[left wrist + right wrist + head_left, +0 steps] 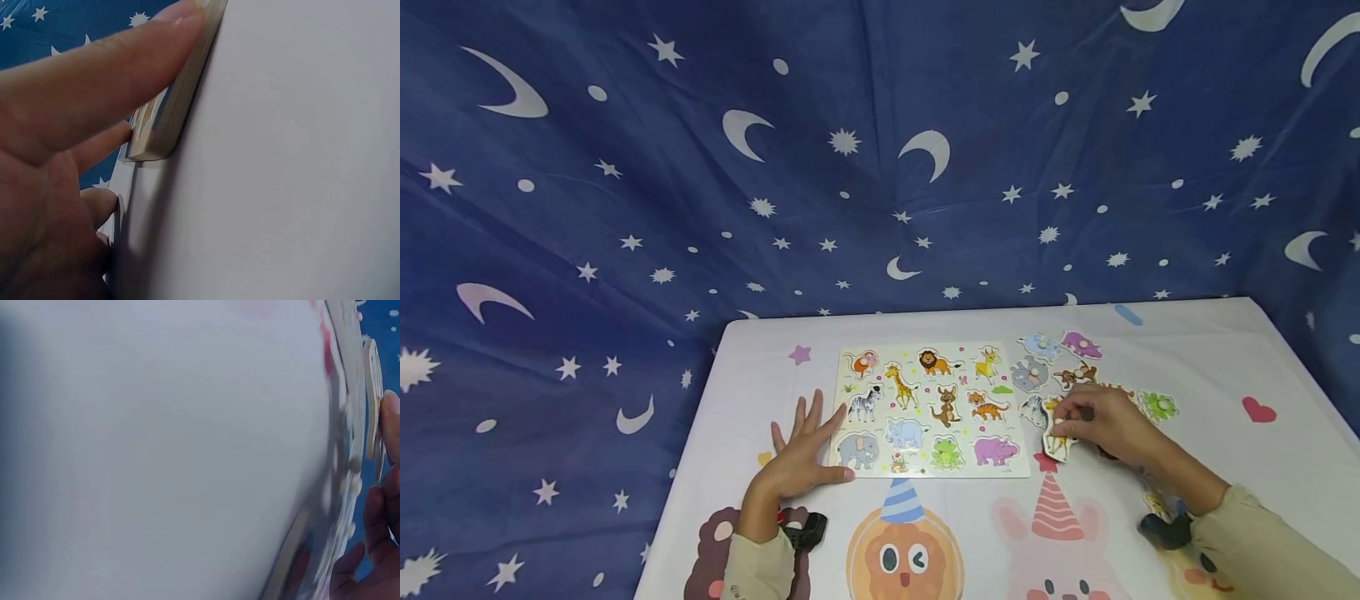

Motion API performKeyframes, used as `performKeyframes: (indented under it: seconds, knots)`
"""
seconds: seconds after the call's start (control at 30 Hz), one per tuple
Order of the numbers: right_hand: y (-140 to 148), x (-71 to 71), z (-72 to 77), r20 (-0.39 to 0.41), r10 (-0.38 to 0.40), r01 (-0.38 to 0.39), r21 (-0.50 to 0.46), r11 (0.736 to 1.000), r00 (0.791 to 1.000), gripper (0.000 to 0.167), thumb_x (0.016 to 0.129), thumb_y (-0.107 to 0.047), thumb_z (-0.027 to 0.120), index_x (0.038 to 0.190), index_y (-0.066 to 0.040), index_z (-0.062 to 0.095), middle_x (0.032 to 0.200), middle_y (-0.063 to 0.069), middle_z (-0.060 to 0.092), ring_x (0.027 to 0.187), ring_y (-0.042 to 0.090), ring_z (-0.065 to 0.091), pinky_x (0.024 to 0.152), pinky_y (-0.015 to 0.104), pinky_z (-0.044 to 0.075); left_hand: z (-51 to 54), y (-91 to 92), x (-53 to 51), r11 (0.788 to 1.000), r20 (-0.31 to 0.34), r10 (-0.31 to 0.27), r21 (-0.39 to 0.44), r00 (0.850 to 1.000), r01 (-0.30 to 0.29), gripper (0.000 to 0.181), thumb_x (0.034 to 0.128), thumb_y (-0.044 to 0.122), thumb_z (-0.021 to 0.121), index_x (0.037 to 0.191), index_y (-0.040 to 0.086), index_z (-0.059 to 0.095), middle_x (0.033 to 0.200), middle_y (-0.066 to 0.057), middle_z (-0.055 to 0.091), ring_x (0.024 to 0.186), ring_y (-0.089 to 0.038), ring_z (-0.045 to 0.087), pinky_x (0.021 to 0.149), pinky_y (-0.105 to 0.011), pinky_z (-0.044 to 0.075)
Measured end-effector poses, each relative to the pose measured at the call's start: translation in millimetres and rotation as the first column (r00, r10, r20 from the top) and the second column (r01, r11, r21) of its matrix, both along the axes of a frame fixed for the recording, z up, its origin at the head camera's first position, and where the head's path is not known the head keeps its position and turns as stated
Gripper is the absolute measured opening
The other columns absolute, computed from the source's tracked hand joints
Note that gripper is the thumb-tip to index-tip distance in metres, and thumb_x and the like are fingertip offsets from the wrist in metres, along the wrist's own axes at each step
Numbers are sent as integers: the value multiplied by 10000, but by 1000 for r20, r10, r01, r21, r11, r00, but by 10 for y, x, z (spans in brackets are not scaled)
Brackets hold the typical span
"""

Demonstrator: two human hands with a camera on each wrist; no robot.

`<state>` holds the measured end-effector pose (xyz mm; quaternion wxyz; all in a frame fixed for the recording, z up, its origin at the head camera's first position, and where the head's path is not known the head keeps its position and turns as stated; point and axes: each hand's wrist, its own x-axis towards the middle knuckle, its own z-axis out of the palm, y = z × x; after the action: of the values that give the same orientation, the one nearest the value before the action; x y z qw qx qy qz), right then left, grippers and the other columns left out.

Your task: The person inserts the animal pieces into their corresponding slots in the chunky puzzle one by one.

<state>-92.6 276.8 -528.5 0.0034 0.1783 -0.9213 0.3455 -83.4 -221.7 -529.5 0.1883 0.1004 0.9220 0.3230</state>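
A wooden animal puzzle board [865,417] lies on the table, printed with a lion, zebra, tiger and other animals. My left hand [801,460], fingers spread, rests at its lower left corner. In the left wrist view the thumb [106,87] lies against the edge of the board [181,106]. To the right of the board, my right hand [1108,423] pinches a giraffe puzzle piece [1056,446], seen edge-on as a thin piece [373,394] in the right wrist view. It appears raised off the table. Just left of that hand lies a zebra piece [1032,411].
More loose pieces lie right of the board: an elephant [1024,379], a blue rhino [1042,343], a purple hippo [1081,344], a brown piece [1077,374] and a green frog [1159,405]. Some others are partly hidden under the right hand. A starry blue cloth [880,208] hangs behind the table.
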Motion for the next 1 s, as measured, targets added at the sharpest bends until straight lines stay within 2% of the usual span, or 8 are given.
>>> performKeyframes:
  seconds: [0.27, 0.57, 0.87, 1.0]
  knots:
    - [-447, -220, 67, -1, 113, -112, -118, 987, 994, 200, 743, -211, 906, 843, -244, 736, 735, -138, 549, 708, 54, 482, 608, 204, 411, -61, -37, -17, 1000, -21, -13, -24, 1000, 13, 1067, 730, 480, 868, 1615, 282, 305, 1730, -88, -93, 1572, -383, -205, 1105, -750, -240]
    - [-977, -456, 102, 88, 160, -145, -157, 977, 983, 163, 765, -217, 894, 828, -223, 744, 735, -113, 585, 652, 43, 485, 577, 211, 428, -46, -15, -5, 1000, -19, -9, -16, 1000, 9, 1066, 728, 464, 873, 1614, 283, 307, 1732, -90, -85, 1574, -379, -203, 1107, -750, -238]
    - [-1351, -684, 101, 102, 206, -182, -206, 962, 973, 126, 805, -206, 866, 857, -200, 751, 741, -74, 591, 671, 79, 503, 604, 229, 453, -67, -24, 4, 1000, -43, -8, -17, 999, 7, 1062, 726, 446, 880, 1611, 281, 317, 1734, -106, -56, 1578, -391, -179, 1105, -755, -229]
    - [-1481, -781, 95, 117, 197, -172, -197, 965, 973, 116, 817, -217, 859, 862, -206, 752, 761, -63, 602, 666, 96, 507, 604, 236, 444, -62, -14, -7, 1000, -38, -13, -19, 999, 12, 1059, 734, 454, 877, 1612, 290, 308, 1732, -99, -65, 1577, -385, -187, 1105, -751, -236]
